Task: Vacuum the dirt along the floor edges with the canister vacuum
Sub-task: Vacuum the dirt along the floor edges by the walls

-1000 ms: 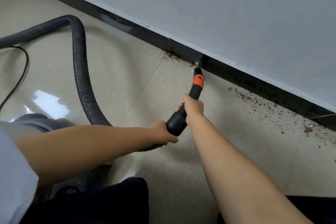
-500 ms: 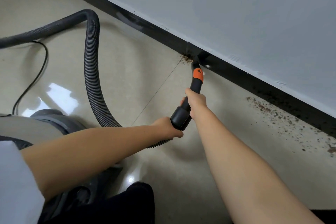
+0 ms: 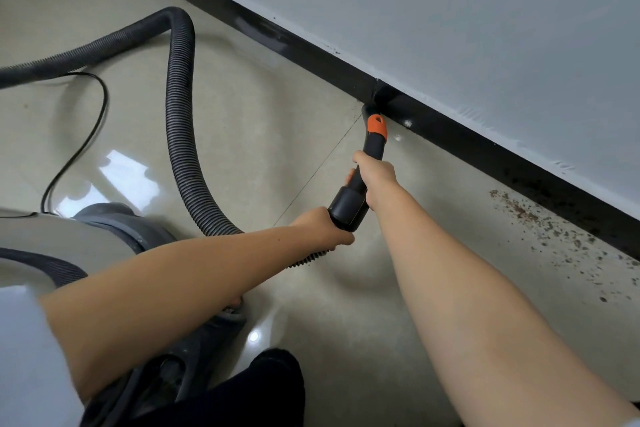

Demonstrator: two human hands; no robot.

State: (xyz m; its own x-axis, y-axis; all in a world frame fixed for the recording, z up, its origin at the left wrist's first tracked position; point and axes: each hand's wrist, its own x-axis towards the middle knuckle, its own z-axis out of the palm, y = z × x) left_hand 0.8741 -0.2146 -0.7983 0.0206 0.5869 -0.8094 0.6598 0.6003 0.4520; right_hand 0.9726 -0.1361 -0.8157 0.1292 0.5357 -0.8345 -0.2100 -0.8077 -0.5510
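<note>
The nozzle (image 3: 373, 135), black with one orange band, has its tip at the foot of the black baseboard (image 3: 485, 152), where floor (image 3: 277, 107) meets wall (image 3: 450, 10). The right hand (image 3: 375, 177) is wrapped around the nozzle tube; the left hand (image 3: 323, 227) grips the ribbed hose (image 3: 180, 121) just behind the black cuff. One patch of dirt (image 3: 540, 222) lies along the edge to the right, well apart from the tip. The canister (image 3: 69, 236) sits at lower left, one cord (image 3: 93, 128) beside it; open tile lies left of the hose.
</note>
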